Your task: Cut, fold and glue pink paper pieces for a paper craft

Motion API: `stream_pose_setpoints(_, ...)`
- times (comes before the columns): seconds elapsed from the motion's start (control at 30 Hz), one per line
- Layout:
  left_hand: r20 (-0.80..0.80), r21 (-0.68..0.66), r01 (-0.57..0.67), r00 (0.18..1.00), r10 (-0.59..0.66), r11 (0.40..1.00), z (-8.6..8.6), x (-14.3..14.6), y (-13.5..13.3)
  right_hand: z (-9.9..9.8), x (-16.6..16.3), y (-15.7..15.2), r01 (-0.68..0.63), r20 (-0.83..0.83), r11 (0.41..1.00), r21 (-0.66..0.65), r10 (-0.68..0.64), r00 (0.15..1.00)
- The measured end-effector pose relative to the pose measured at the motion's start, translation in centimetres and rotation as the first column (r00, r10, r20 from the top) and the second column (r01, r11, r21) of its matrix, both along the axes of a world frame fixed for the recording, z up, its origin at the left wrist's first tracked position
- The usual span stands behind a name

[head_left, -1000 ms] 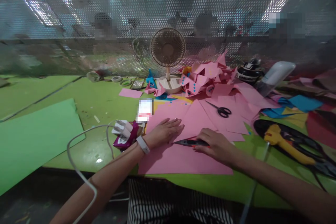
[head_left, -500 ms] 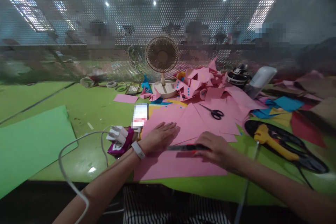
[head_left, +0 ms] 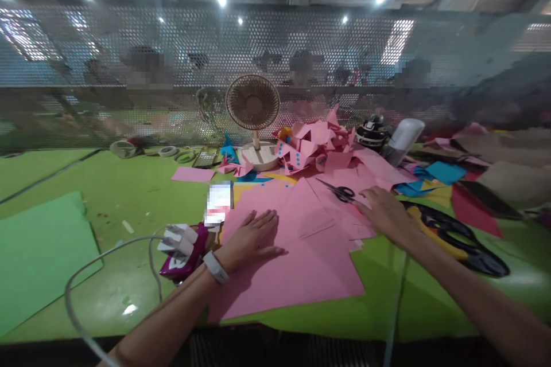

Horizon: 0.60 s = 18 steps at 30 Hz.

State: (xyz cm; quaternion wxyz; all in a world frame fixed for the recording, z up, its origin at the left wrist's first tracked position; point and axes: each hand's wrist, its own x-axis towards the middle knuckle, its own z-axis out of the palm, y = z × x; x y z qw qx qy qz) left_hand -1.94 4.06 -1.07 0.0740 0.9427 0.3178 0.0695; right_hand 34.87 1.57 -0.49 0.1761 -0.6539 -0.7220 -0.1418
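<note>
My left hand [head_left: 253, 238] lies flat on a pink paper sheet [head_left: 288, 275], fingers stretched out and thumb apart. Over the right side of the pink sheets, my right hand [head_left: 381, 212] has its fingers curled beside the black scissors [head_left: 342, 192]. A small dark and reddish bit shows at its fingertips, too little to name. The scissors lie on the pink sheets, blades toward the upper left. Fine lines, perhaps cuts or sheet edges, run across the pink paper right of my left hand.
Behind are a desk fan [head_left: 253, 103] and a heap of pink paper pieces [head_left: 318, 143]. At left stand a phone with a lit screen [head_left: 218, 203], white chargers [head_left: 178, 239] with a cable, and green paper [head_left: 43, 258]. A yellow-and-black tool [head_left: 460, 241] lies at right.
My right hand has moved right and away from the near pink sheet to beside the scissors. The long black-and-red tool it held no longer shows over the sheet. My left hand stays flat.
</note>
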Motion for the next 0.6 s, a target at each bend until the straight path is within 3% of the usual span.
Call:
stream_pose_setpoints(0.07, 0.005, -0.011, -0.003, 1.000, 0.004, 1.000, 0.2, 0.0, 0.0, 0.0, -1.8, 1.4, -0.118, -0.067, 0.991, -0.060, 0.114, 0.991)
stream_pose_setpoints(0.2, 0.020, -0.019, 0.007, 1.000, -0.006, 1.000, 0.6, -0.2, -0.1, 0.3, -6.0, 4.5, -0.366, -0.291, 0.908, -0.206, 0.300, 0.909)
stream_pose_setpoints(0.33, 0.029, -0.031, 0.018, 0.999, -0.018, 0.999, 0.8, -0.3, -0.1, 0.4, -8.3, 6.4, -0.405, -0.377, 0.840, -0.362, 0.266, 0.887)
stream_pose_setpoints(0.43, 0.028, -0.040, 0.028, 0.999, -0.027, 0.999, 0.9, -0.3, -0.1, 0.3, -8.8, 6.4, -0.423, -0.394, 0.813, -0.400, 0.264, 0.880)
stream_pose_setpoints(0.53, 0.016, -0.039, 0.015, 1.000, -0.015, 0.999, 1.1, -0.1, -0.2, 0.9, -8.0, 6.1, -0.417, -0.391, 0.819, -0.394, 0.262, 0.883)
stream_pose_setpoints(0.6, 0.013, -0.032, 0.008, 1.000, -0.008, 0.999, 1.3, -0.1, -0.3, 1.7, -6.2, 6.3, -0.378, -0.377, 0.853, -0.360, 0.237, 0.895)
